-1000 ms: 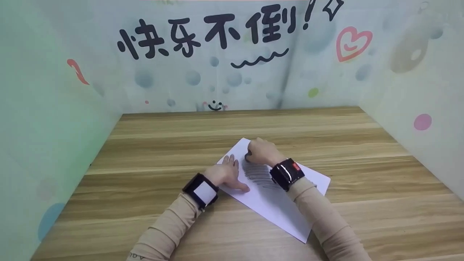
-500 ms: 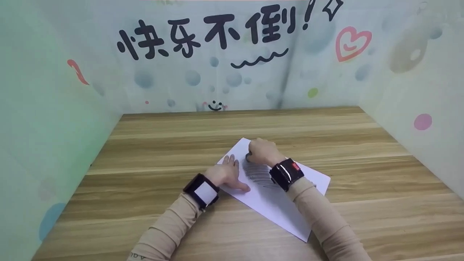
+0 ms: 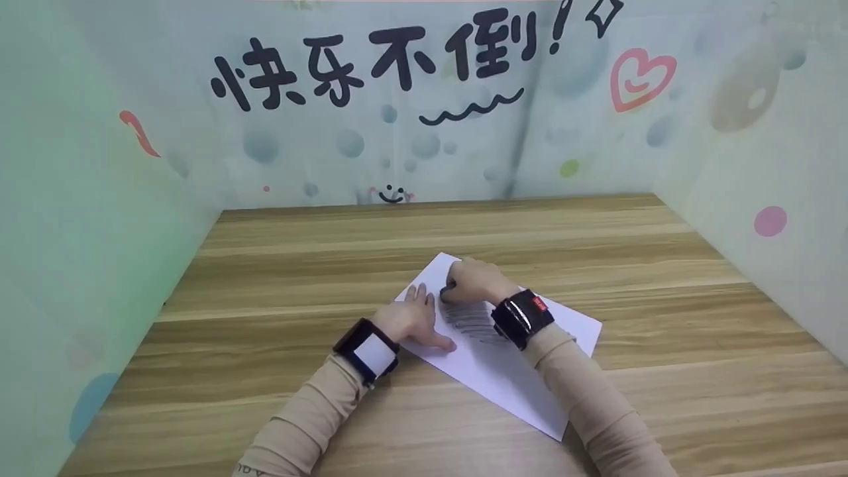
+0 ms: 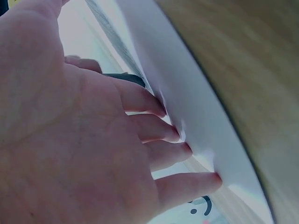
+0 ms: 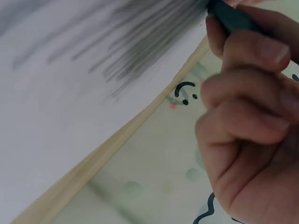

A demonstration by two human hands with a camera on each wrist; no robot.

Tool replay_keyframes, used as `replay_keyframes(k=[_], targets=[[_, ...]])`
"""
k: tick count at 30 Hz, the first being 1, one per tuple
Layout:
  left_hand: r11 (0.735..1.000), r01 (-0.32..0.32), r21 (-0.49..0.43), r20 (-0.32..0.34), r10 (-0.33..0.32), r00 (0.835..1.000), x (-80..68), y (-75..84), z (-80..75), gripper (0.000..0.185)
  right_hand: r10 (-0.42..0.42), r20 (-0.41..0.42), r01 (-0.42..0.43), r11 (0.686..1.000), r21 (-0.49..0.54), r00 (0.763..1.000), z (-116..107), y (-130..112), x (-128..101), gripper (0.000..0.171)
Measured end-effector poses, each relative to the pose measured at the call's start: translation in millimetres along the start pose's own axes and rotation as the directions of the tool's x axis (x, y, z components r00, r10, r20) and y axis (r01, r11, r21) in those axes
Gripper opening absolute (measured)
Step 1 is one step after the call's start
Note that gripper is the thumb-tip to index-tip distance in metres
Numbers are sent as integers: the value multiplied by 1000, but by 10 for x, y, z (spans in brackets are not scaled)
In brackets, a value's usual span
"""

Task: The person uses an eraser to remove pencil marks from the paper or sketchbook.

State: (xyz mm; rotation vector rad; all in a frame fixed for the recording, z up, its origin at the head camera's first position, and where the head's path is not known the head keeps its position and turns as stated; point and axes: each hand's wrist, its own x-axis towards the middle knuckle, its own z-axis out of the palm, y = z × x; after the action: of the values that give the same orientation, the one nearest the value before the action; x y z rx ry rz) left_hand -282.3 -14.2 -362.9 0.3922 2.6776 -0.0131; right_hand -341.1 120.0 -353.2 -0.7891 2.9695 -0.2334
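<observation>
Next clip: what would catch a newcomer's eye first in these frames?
Probably the white sheet of paper lying askew on the wooden table, with a patch of dark grey scribble between the two hands. The right hand grips a dark drawing stick at the top of the scribble, while the left hand presses flat on the sheet's left edge. Behind, bold black Chinese characters span the pastel backdrop.

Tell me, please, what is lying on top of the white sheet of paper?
The left hand presses flat on the paper; the right hand grips a dark drawing tool over grey strokes. Its tip is hidden.
</observation>
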Motion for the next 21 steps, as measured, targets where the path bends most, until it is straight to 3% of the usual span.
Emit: replay_keyframes(k=[10,16,21], targets=[[1000,-9,-7,-13,9,1000,-22,-37,-6,102,-41,-27,40,999,-26,999,3,-36,1,25],[1000,2,0,3,-2,1000,-23,-31,-7,102,-56,-2,56,998,-18,998,17,-71,-2,33],[1000,0,10,0,0,1000,-32,-6,0,101,-87,6,87,996,-26,996,18,-101,-23,26]])
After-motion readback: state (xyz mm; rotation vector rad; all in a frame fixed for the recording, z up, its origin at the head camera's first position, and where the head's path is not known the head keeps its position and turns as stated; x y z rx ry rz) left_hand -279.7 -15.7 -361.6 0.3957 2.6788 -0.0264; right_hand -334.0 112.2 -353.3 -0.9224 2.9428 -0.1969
